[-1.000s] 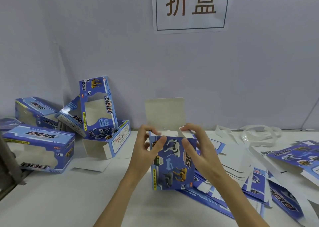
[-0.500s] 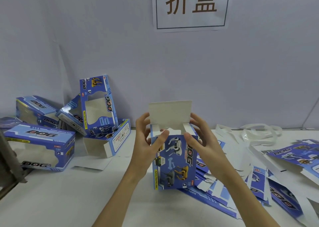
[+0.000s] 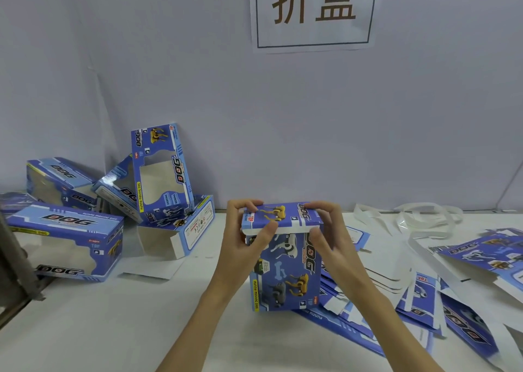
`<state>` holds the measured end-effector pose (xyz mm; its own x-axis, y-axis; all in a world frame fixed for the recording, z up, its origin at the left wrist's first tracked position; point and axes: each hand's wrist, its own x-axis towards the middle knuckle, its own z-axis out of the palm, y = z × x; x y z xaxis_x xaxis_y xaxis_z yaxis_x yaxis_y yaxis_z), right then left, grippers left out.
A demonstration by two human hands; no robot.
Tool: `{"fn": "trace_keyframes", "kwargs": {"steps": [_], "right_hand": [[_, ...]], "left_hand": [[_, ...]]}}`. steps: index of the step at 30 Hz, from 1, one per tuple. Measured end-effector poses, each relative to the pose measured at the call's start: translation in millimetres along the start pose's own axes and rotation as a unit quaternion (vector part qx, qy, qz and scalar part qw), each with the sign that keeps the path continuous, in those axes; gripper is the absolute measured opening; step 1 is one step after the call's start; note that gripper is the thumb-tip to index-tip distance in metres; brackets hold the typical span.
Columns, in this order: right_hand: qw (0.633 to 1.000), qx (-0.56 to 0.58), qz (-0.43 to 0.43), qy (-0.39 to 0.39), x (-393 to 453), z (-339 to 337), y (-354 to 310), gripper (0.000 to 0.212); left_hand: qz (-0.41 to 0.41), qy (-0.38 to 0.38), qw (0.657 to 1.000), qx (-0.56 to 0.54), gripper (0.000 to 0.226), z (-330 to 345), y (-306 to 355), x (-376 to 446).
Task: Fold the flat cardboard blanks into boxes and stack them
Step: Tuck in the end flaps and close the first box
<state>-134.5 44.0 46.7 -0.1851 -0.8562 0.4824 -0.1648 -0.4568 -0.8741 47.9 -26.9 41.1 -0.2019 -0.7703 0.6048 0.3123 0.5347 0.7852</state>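
Folded pile: finished boxes lie in a loose heap at far left on the table, some against the wall; one leaning box stands tilted on end, an open-ended one below it.
Left hand: left hand grasps the upper left corner of the box in work; fingers curl over the top lid, thumb presses its front edge.
Box in work: stands upright at centre, long axis vertical, base on the table, just in front of both hands. Lid flap folded down over the top; whether its tuck tab is fully seated, cannot tell.
Right hand: right hand grasps the upper right corner likewise, thumb on the front edge.
Key relation: both hands equally near, one per top corner; the lid seam faces the person, so the closing press looks downward and inward. Judged: last fold of this box.
Blanks: flat blanks fanned out at right, touching the box's base.
Stack direction: pile lies to the left, nearer the left hand.
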Motion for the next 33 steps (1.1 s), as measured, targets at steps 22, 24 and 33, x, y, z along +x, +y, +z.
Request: {"fn": "trace_keyframes", "kwargs": {"steps": [22, 24, 33], "right_hand": [[0.977, -0.08, 0.137, -0.142, 5, -12, 16, 0.065], [0.981, -0.05, 0.15, -0.111, 6, -16, 25, 0.061], [0.932, 0.187, 0.278, 0.14, 13, -10, 35, 0.076]], "left_hand": [[-0.11, 0.118, 0.987, 0.008, 0.106, 3, 11, 8], [-0.133, 0.121, 0.984, 0.006, 0.111, -7, 3, 11], [-0.163, -0.076, 0.983, 0.021, 0.056, -8, -31, -4]]}}
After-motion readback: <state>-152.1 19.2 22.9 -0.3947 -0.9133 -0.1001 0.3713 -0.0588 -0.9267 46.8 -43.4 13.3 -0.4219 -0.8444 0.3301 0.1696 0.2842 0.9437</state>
